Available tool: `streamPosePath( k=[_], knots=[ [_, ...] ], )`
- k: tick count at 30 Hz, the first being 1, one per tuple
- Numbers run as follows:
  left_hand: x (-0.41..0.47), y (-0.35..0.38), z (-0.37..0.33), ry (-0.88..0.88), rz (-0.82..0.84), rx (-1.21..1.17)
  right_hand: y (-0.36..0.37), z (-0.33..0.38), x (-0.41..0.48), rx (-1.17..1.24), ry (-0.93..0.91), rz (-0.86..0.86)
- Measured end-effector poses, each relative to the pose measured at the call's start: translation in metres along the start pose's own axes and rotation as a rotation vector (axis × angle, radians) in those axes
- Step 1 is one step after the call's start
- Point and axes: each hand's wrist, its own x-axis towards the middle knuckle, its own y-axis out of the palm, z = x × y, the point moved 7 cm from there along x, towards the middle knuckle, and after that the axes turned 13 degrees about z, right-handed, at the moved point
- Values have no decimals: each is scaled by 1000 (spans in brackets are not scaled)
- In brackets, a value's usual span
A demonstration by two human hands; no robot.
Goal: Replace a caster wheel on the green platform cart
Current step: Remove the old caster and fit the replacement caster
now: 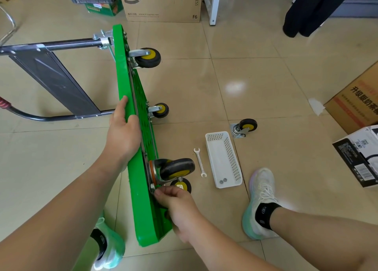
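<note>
Steadying upended green platform cart (124,70) with left hand (122,131) gripping its rim, right hand (180,205) pinching at plate of caster wheel (177,167) just beyond it, risking tip-over or plate shifting on slack grip.

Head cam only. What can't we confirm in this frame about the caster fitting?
All head view.
- What the right hand pinches at the plate of the near caster: its fingers cover it.
- That plate's bolts: hidden behind wheel and hand.
- Nuts in the white basket: too small to size.
- Wrench marking: too small.
- Cart handle: cut off at the left edge.
</note>
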Motion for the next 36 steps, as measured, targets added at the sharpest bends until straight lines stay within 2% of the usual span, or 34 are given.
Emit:
streamPosePath(
  k=[5,8,13,16,19,24,28,32,36],
  knots=[
    [-1,0,0,5,8,-2,-2,1,1,-14,-23,-22],
    [-1,0,0,4,0,0,1,-2,0,25,11,32],
    [1,0,1,8,-2,4,-4,1,2,-10,-27,-18],
    [1,0,1,9,-3,3,-1,-1,2,0,8,26],
    [2,0,1,6,-2,12,-3,1,2,-33,-32,-4],
    [1,0,0,5,-7,24,0,0,0,36,-9,64],
    [0,0,0,2,-2,17,-6,1,4,-16,-59,17],
    [-2,0,-2,-7,0,10,-2,-1,2,31,-13,65],
    [-4,0,-4,-16,3,3,-8,0,6,-32,-70,-2]
  ],
)
